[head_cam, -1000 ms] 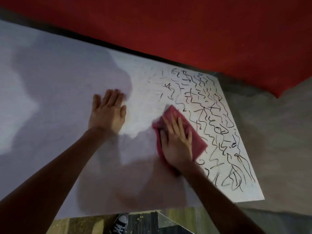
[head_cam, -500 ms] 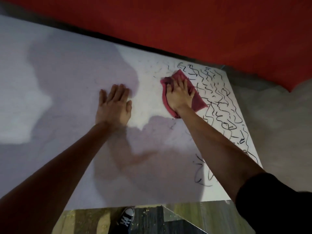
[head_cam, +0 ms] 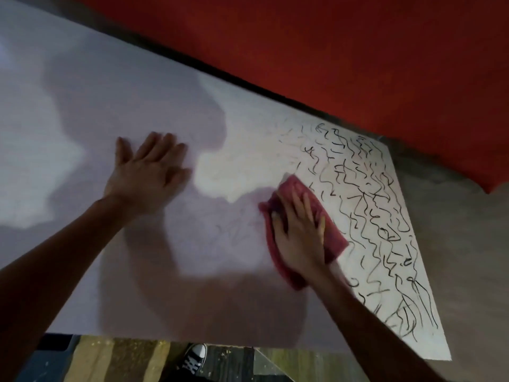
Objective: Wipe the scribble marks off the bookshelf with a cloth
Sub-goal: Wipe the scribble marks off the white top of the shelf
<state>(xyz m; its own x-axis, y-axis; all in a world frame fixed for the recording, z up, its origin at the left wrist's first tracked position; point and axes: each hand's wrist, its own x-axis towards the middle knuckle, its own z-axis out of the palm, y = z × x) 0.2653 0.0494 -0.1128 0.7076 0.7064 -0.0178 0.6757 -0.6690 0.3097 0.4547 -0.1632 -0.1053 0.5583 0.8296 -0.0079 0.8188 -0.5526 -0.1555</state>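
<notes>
My right hand (head_cam: 300, 238) lies flat on the pink cloth (head_cam: 334, 239), its fingers (head_cam: 297, 205) straight and pressing it onto the white bookshelf (head_cam: 137, 86), not curled round it. The cloth sits at the left edge of the black scribble marks (head_cam: 371, 213), which cover the right end of the panel out to its corner. My left hand (head_cam: 148, 175) rests well apart to the left, fingers flat on bare white, holding nothing. A red surface (head_cam: 330, 51) runs behind the shelf. My black-and-white shoe (head_cam: 195, 359) shows below its near edge.
</notes>
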